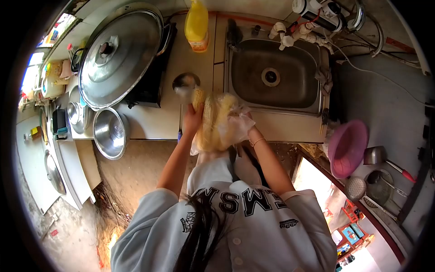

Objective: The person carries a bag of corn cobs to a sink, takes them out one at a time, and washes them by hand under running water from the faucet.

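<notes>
Just over the counter's front edge, a clear plastic bag (235, 119) of yellow corn cobs (208, 120) is held between both my hands. My left hand (193, 119) is closed around the left side, against one corn cob (198, 97) that points up toward the back. On the other side, my right hand (248, 127) grips the crumpled plastic; its fingers are partly covered by the bag. Behind the cobs lies a small round metal bowl or ladle (185, 80), partly hidden by the plastic.
A sink (274, 106) is set into the counter at right. A yellow bottle (196, 27) stands behind. At left, a large lidded pot (122, 54) sits on a black stove (152, 84), with a metal basin (110, 133) at the counter edge. A pink basin (348, 148) and strainers are at right.
</notes>
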The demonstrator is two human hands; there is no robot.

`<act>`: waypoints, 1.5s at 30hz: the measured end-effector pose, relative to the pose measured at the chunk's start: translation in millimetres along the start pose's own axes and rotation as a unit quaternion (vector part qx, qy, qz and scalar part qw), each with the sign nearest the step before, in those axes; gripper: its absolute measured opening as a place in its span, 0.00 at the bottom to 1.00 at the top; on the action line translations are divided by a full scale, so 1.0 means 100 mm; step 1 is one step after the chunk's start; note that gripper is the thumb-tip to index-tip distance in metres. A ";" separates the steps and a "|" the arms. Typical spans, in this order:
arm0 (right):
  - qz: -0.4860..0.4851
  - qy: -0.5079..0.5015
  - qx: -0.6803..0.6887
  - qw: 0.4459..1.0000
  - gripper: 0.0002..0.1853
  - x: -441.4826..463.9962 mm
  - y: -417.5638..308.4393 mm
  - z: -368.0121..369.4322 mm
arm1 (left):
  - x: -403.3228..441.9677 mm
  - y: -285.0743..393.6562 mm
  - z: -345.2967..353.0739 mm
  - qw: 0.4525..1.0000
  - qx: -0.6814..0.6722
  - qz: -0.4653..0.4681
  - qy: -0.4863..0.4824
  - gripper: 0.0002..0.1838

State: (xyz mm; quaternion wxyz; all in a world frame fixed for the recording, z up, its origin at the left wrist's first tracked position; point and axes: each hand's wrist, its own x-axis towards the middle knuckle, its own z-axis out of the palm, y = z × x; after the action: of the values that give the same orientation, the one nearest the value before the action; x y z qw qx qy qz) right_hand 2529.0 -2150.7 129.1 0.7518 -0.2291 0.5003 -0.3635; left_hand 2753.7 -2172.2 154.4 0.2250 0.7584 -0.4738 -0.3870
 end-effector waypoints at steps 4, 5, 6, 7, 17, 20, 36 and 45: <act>-0.215 0.004 -0.373 0.902 0.11 -0.02 0.10 -0.12 | 0.01 -0.04 0.06 0.998 0.008 0.028 0.048 0.23; -0.273 0.002 -0.457 0.846 0.10 -0.11 0.08 -0.19 | 0.01 -0.05 0.06 0.998 0.006 0.026 0.049 0.23; -0.263 0.004 -0.459 0.849 0.10 -0.26 -0.02 -0.20 | 0.02 -0.06 0.07 0.998 0.019 0.026 0.059 0.24; -0.254 0.005 -0.460 0.851 0.10 -0.42 -0.13 -0.20 | 0.03 -0.06 0.07 0.997 0.034 0.025 0.068 0.24; -0.312 0.316 -0.218 0.869 0.17 -1.84 -1.32 -0.61 | 0.15 -0.23 0.02 0.996 -0.033 -0.053 0.066 0.25; -0.398 0.358 -0.228 0.813 0.16 -2.09 -1.75 -0.65 | 0.09 -0.16 -0.07 0.976 0.118 0.058 0.175 0.21; -0.446 0.252 -0.146 0.846 0.36 -1.58 -2.87 -0.80 | -1.37 2.97 0.93 0.869 -0.253 0.197 -0.378 0.36; -0.285 0.090 -0.030 0.954 0.33 -1.23 -2.86 -1.13 | -1.45 2.73 1.29 0.826 -0.425 0.048 -0.368 0.35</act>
State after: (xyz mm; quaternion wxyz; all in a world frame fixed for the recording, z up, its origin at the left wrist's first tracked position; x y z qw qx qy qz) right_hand 2305.9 -2233.2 359.4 0.5614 -0.3508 0.4904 -0.5668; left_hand 2465.4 -2162.0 324.9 0.3524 0.3658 -0.3461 -0.7888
